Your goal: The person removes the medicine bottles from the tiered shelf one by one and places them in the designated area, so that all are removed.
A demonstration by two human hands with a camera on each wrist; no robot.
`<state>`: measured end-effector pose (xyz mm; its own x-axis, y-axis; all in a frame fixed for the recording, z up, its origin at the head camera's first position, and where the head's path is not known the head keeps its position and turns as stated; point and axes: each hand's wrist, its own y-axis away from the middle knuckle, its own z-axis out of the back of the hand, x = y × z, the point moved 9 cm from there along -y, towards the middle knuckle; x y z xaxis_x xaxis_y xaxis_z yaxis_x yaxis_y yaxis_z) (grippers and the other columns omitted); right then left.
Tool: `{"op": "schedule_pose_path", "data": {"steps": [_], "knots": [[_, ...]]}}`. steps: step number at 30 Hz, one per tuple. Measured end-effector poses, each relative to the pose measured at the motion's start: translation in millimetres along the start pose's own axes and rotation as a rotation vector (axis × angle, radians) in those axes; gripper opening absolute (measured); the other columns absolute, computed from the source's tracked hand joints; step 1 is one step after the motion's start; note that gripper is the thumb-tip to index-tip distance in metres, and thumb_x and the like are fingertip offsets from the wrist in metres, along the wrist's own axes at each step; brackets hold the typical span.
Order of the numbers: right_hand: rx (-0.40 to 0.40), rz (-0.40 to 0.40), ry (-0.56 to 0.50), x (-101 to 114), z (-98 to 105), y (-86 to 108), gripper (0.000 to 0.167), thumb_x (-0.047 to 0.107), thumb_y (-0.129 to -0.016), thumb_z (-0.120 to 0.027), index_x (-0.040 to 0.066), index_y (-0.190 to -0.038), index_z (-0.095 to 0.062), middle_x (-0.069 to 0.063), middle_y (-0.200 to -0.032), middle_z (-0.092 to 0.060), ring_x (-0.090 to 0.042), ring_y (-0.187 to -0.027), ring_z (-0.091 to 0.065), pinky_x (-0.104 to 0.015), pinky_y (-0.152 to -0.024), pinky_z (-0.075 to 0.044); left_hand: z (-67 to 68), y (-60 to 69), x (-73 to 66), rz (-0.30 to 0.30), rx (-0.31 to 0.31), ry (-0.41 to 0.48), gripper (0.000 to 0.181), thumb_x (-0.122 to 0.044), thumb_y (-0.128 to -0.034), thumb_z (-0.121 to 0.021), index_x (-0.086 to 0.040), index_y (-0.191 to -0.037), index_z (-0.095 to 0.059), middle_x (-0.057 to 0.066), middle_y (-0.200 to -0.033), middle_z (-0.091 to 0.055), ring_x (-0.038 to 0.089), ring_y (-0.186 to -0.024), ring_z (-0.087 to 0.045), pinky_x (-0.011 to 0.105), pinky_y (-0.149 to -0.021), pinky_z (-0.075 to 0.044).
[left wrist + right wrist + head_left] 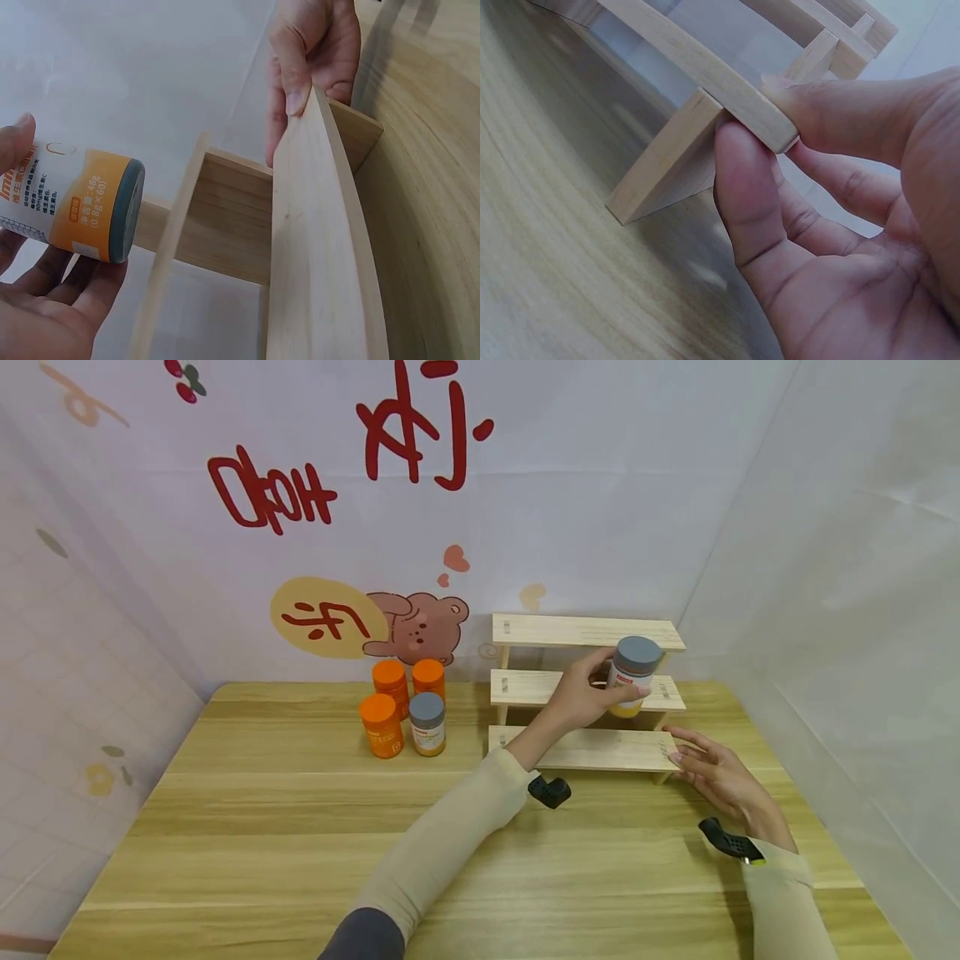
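My left hand [581,695] grips a supplement bottle [630,678] with a grey lid, holding it upright in front of the upper tiers of a three-tier wooden shelf [585,747]. In the left wrist view, fingers and thumb curl round this bottle [79,199], whose label is white and orange. Down at the shelf's right end, my right hand [723,781] pinches the corner of the lowest board [727,90] between thumb and finger. Whether the bottle touches any board is hard to tell; it appears held in the air.
Left of the shelf stand several orange bottles [381,727] and one grey-lidded bottle [427,724], grouped near the back of the wooden table [300,843]. A printed white cloth [600,527] hangs behind, with more cloth along both sides.
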<state>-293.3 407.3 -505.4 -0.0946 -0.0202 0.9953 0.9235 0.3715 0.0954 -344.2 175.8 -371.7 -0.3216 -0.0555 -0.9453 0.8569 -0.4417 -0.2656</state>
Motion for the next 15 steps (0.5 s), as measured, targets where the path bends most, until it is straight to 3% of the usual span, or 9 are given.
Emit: {"op": "schedule_pose_path", "data": {"steps": [15], "knots": [[0.018,0.023,-0.063,-1.6,-0.4,-1.8,0.061,0.003,-0.107,-0.049,0.002,-0.162,-0.022,0.004,-0.12,-0.066,-0.005,-0.104,-0.067,-0.022,-0.086,-0.06,22.1,36.0,-9.2,0.008,0.003,0.085,0.06,-0.027,-0.0899,-0.081,-0.029,-0.145,-0.057,-0.004,-0.128,-0.066,0.003,-0.108,-0.065,0.025,-0.086,-0.058]]}}
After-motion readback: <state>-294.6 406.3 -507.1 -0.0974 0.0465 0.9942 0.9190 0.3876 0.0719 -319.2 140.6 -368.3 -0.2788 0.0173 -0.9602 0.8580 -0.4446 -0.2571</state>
